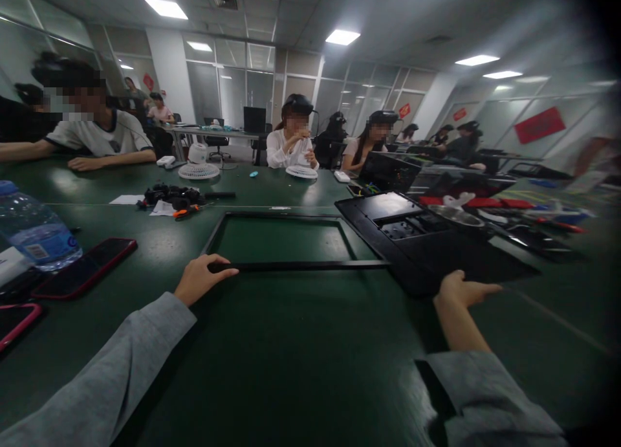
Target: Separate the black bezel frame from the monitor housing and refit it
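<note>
A thin black rectangular frame [310, 265] lies on the green table [291, 356] in front of me. My left hand [206, 277] pinches its near left corner between thumb and fingers. To the right, my right hand [464, 290] is at the near edge of a large black panel [436, 253], its fingers stretched out to the right. Whether that hand touches the panel or is just in front of it, I cannot tell. The frame's right end meets the panel's left side.
At left are a water bottle [36, 230] and a phone [90, 266]. Beyond the frame lie a black cable bundle [172, 195] and an orange tool [185, 211]. A metal bowl [457, 216] and tools are at right. People sit across the table, near small white fans [198, 170].
</note>
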Motion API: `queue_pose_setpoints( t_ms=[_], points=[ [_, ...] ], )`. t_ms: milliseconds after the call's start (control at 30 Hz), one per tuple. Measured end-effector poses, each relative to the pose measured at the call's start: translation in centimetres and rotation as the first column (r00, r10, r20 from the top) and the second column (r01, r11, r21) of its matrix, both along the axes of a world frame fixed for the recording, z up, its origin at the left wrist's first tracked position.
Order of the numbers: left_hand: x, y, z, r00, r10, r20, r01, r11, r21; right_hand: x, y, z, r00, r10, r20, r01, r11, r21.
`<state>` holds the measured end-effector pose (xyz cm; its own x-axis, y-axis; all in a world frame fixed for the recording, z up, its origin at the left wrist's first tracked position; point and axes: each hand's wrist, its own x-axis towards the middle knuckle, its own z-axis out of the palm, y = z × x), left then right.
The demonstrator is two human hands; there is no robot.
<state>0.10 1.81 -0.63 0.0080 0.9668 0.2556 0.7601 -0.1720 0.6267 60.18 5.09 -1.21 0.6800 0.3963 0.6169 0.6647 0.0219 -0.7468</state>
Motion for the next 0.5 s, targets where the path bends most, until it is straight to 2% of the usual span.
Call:
queue_pose_setpoints(
  t_ms=[67,133,333,500],
  points=[
    [0.1,-0.1,0.3,0.997,0.020,0.073,-0.020,1.000,0.000,-0.2,0.5,-0.7,0.934,-0.140,-0.328,0.139,0.990,-0.026],
    [0.3,-0.2,0.6,0.985,0.039,0.166,-0.039,0.999,-0.003,-1.0,0.8,-1.4,0.876,-0.183,-0.447,0.168,0.983,-0.073],
    [0.6,-0.2,0.9,0.898,0.100,0.427,-0.107,0.994,-0.008,-4.4,1.3,-3.0,0.951,-0.051,-0.306,0.058,0.998,0.014],
    [0.6,0.1,0.7,0.827,0.150,0.542,-0.165,0.986,-0.021,-7.7,1.2,-3.3,0.933,0.045,-0.357,-0.084,0.992,-0.094]
  ],
)
